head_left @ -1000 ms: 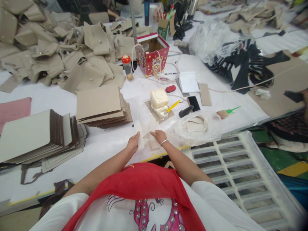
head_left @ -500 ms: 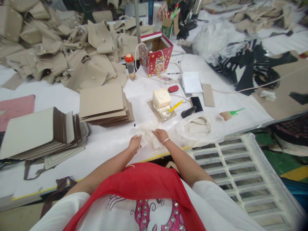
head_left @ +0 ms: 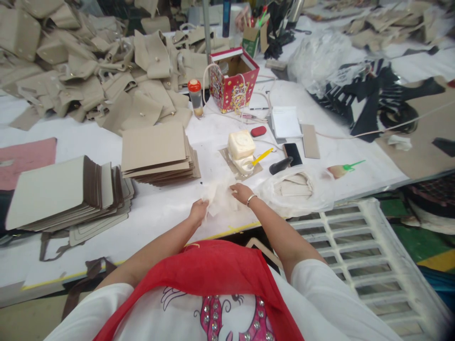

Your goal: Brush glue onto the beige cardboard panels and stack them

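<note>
Pale thin sheeting (head_left: 220,199), blurred and crumpled: one lot, lying on the white-covered table (head_left: 159,208) near its close edge, between the two hands. Left hand (head_left: 199,210): fingers curled in against the thumb, apparently pinching the sheeting's left side. Right hand (head_left: 241,193), bracelet at wrist: fingers bent, thumb and forefinger at the sheeting's upper right; whether they grip it cannot be told. Step in hand, by judgement: two-handed handling of the sheeting, sides held apart. Next move, by judgement: calls for a light pinch and even tension, the material looking flimsy. Adjacent, right: clear plastic bag (head_left: 263,194), pale pieces (head_left: 296,188) inside. Beyond the hands: cream-coloured tub (head_left: 241,144), yellow-handled tool (head_left: 263,156) beside it, dark phone (head_left: 292,154). Left: stack of tan boards (head_left: 154,147); farther left, stack of grey-white panels (head_left: 46,189), brown-edged.
</note>
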`<state>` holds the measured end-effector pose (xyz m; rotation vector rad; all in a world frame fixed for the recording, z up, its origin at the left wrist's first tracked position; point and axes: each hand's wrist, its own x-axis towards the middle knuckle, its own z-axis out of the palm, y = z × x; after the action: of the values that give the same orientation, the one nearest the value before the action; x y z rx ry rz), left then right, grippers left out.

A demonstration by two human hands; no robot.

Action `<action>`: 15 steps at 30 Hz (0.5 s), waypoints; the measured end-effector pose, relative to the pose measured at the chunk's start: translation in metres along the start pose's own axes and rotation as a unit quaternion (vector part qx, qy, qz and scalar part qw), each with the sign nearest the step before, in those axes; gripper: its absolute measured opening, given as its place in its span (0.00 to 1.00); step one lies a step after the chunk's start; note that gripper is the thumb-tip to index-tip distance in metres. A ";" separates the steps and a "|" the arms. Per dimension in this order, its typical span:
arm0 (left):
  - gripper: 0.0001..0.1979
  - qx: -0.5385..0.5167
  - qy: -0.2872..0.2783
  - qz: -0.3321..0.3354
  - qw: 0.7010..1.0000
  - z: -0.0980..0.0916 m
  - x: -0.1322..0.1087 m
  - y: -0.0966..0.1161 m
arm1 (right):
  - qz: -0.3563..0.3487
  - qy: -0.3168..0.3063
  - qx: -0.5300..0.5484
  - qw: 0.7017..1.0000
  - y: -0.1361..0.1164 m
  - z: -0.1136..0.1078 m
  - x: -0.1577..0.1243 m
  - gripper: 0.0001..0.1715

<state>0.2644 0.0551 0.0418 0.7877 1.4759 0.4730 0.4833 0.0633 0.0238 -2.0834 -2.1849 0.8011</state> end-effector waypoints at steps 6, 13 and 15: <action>0.09 -0.018 -0.018 0.015 1.000 0.004 -0.006 0.002 | -0.020 0.099 0.034 0.994 -0.002 -0.014 -0.010 0.29; 0.10 -0.014 -0.016 0.039 0.999 0.019 -0.010 0.007 | 0.084 -0.046 0.378 0.921 -0.042 -0.012 -0.029 0.24; 0.11 0.008 -0.010 0.051 0.999 0.024 -0.009 0.007 | 0.097 -0.094 0.461 0.877 -0.051 -0.007 -0.030 0.24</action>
<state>0.2888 0.0492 0.0511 0.8813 1.4274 0.5280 0.4422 0.0386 0.0589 -1.7234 -1.1899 1.6866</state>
